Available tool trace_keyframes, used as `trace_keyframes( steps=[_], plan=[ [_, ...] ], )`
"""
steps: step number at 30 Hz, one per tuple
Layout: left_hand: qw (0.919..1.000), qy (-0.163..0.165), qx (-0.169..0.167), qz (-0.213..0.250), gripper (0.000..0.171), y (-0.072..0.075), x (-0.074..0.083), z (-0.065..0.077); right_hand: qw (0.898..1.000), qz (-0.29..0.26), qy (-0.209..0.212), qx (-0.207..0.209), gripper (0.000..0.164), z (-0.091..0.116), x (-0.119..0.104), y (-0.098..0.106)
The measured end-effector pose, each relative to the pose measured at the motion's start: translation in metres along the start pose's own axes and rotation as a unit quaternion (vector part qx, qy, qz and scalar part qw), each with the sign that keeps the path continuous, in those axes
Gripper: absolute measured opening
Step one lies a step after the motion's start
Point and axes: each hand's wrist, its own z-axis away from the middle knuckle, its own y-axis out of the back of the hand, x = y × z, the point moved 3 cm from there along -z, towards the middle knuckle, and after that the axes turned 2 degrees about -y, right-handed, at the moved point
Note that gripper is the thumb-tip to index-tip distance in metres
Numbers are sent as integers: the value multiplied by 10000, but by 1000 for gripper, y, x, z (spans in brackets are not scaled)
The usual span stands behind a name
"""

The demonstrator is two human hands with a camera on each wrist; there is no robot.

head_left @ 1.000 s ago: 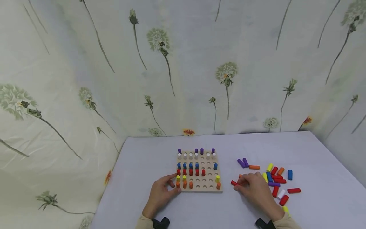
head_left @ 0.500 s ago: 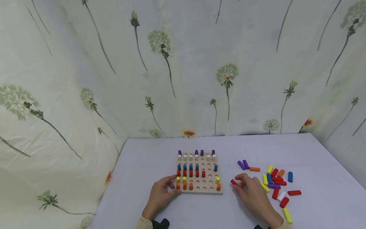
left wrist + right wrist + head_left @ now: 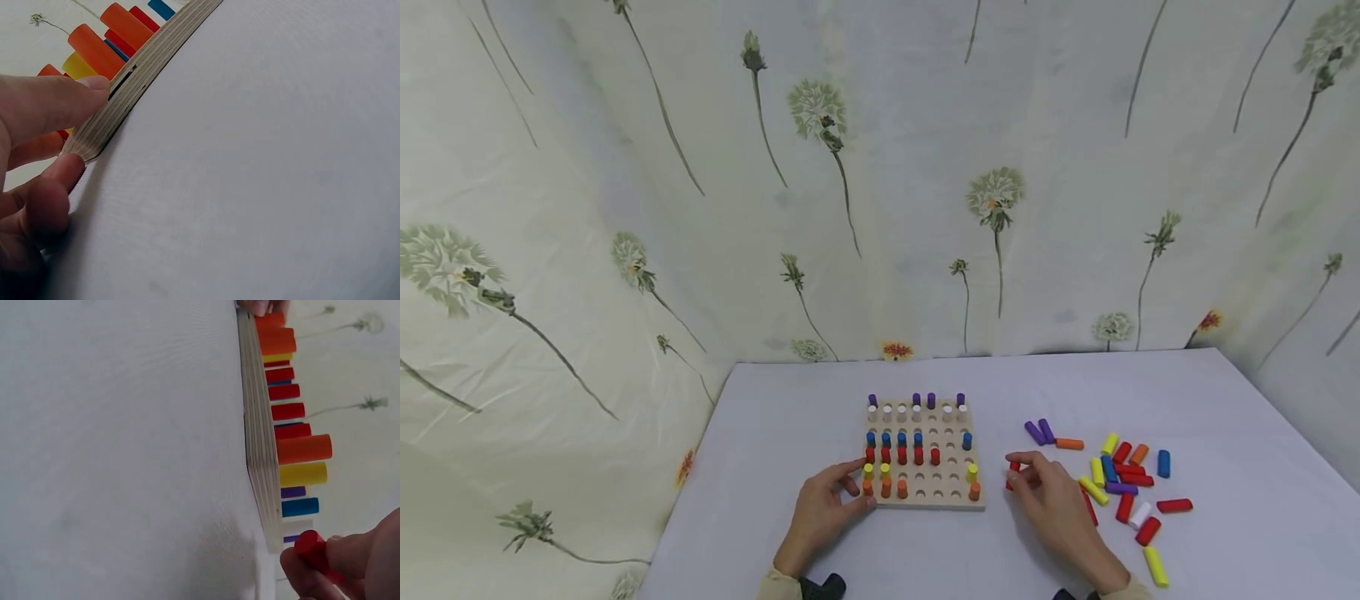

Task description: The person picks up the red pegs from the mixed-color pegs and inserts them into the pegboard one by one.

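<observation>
A wooden pegboard (image 3: 925,505) lies on the table with rows of upright coloured pegs: purple and white at the far rows, then blue, red, yellow and orange nearest. My left hand (image 3: 824,508) grips its near left corner, thumb on the front edge and a finger along the left side; in the left wrist view the thumb presses the layered edge (image 3: 134,81). Right of the board, my right hand (image 3: 1062,504) pinches a red peg (image 3: 1014,475) between thumb and fingers, roughly upright. In the right wrist view that red peg (image 3: 310,545) shows its end beside the board.
Loose pegs lie scattered to the right, among them a white peg (image 3: 1140,513), a blue peg (image 3: 1163,463) and a yellow peg (image 3: 1156,567). Two purple pegs (image 3: 1039,432) and an orange peg (image 3: 1070,444) lie farther back. A flowered cloth (image 3: 902,208) hangs behind the table.
The red peg has turned from lying sideways in my right fingers to roughly upright. My right hand has shifted slightly left, uncovering some loose pegs. My left hand stays on the pegboard.
</observation>
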Motion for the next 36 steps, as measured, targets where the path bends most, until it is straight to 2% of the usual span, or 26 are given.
trace_keyframes(
  steps=[7,14,17,21,26,29,36],
  plan=[
    [9999,-141,60,-35,53,0,-1,1,9987,-408,-167,235,21,-8,4,-5],
    [10000,22,19,-46,54,1,-2,-1,9956,-798,-288,399,15,-17,4,-8],
    [10000,-26,14,-35,54,1,-2,-1,9942,-911,-370,441,14,-21,3,-10],
    [10000,-52,12,46,55,0,-3,-1,9920,-1109,-450,409,15,-26,0,-15],
    [9999,-102,-23,60,56,2,-4,-1,9898,-1339,-356,337,18,-30,-5,-24],
    [9999,-123,-22,-9,55,3,-2,-1,9890,-1426,-337,181,19,-30,-4,-27],
    [9999,-165,7,-41,55,1,-2,-1,9893,-1398,-410,-34,22,-29,-2,-27]
  ],
)
